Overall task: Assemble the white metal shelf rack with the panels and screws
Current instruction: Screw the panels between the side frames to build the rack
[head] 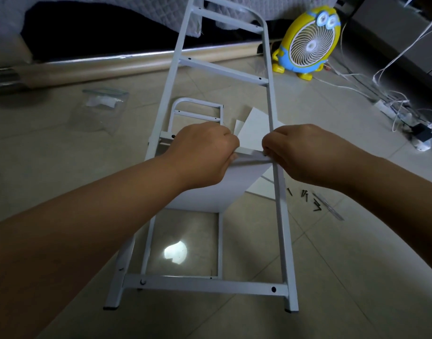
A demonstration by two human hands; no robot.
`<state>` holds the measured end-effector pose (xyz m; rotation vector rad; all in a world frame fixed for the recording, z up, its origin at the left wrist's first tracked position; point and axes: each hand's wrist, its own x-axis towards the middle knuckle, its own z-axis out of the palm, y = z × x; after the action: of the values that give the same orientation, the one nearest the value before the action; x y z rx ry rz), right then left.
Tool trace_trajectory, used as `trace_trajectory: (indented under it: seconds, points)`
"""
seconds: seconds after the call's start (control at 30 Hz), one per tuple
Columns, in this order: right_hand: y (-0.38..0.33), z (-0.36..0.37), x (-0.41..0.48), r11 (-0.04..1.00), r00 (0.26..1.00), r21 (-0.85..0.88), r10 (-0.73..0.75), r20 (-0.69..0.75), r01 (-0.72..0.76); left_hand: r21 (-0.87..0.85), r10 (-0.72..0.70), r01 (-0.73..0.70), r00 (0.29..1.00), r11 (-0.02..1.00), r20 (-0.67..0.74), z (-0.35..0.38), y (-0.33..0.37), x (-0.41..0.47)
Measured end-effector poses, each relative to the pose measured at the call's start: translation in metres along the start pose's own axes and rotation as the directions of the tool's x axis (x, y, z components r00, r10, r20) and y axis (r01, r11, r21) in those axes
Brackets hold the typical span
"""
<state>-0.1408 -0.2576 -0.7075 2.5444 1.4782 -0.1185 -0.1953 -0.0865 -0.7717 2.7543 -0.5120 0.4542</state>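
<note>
Tricky spot here: the frame (270, 99) stands propped at a slant with the panel (210, 187) hanging below its middle crossbar (249, 150). If that panel slips sideways the holes will not line up, and the screw (265, 154) could go in crooked. Lean too hard and the whole frame could skid on the smooth tile. Fumble that screw and it joins the loose screws (308, 198) scattered on the floor just right of the frame. Now the hands: both arms reach forward and meet on the crossbar. The left hand (202, 152) is curled over the bar's left part, fingers wrapped down, clamping it together with the panel's edge. The right hand (305, 155) is bunched tight at the bar's right end, fingertips pinching what looks like that small dark screw, though it is too small to be sure. A 2nd frame (198, 111) and spare panels (255, 128) lie on the floor behind.
</note>
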Motion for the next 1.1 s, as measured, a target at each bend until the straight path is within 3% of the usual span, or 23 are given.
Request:
trace_trajectory:
  seconds: [0.1,0.23,0.53,0.7,0.77,0.83,0.9,0.93,0.97,1.03,1.1]
  points:
    - [0.002,0.007,0.003,0.999,0.994,-0.036,-0.025,-0.11,0.021,-0.007,-0.005,0.006,1.0,1.0,0.019,0.0,0.0,0.0]
    - [0.006,0.018,0.003,0.998,0.964,0.026,0.057,-0.261,-0.052,0.014,-0.001,0.0,1.0,1.0,0.025,0.0,0.0,0.0]
    - [0.003,0.022,0.002,0.996,0.937,0.017,-0.078,-0.34,0.088,0.074,0.046,-0.046,0.999,0.996,-0.004,0.003,-0.001,-0.001]
    - [-0.001,0.035,0.001,0.998,0.889,-0.022,-0.061,-0.454,0.058,0.044,-0.008,0.009,1.0,0.999,-0.005,0.002,0.0,-0.002]
    - [-0.003,0.039,0.001,0.998,0.886,0.054,0.01,-0.463,0.017,0.065,-0.072,0.068,0.996,0.996,0.057,0.003,0.0,0.001]
    - [-0.003,0.036,-0.001,0.975,0.853,0.195,0.188,-0.487,-0.104,0.066,-0.087,0.08,0.99,0.995,0.115,0.001,0.001,0.004]
    - [0.0,0.032,-0.008,0.868,0.73,0.437,0.455,-0.51,-0.236,0.05,-0.065,0.059,0.99,0.997,0.122,0.001,0.0,0.006]
    - [0.001,0.029,-0.013,0.726,0.629,0.636,0.628,-0.459,-0.261,0.048,-0.069,0.063,0.988,0.997,0.137,0.002,0.0,0.006]
    - [-0.001,0.027,-0.016,0.512,0.545,0.821,0.776,-0.317,-0.252,0.053,-0.073,0.067,0.988,0.996,0.136,0.002,-0.002,0.005]
    - [-0.01,0.026,-0.025,0.093,0.51,0.963,0.859,0.051,-0.253,0.061,-0.011,0.008,0.999,0.998,0.042,0.002,-0.002,0.002]
    - [-0.023,0.029,-0.027,-0.097,0.545,0.964,0.809,0.222,-0.248,0.072,0.042,-0.042,0.999,0.997,-0.004,0.003,-0.002,-0.001]
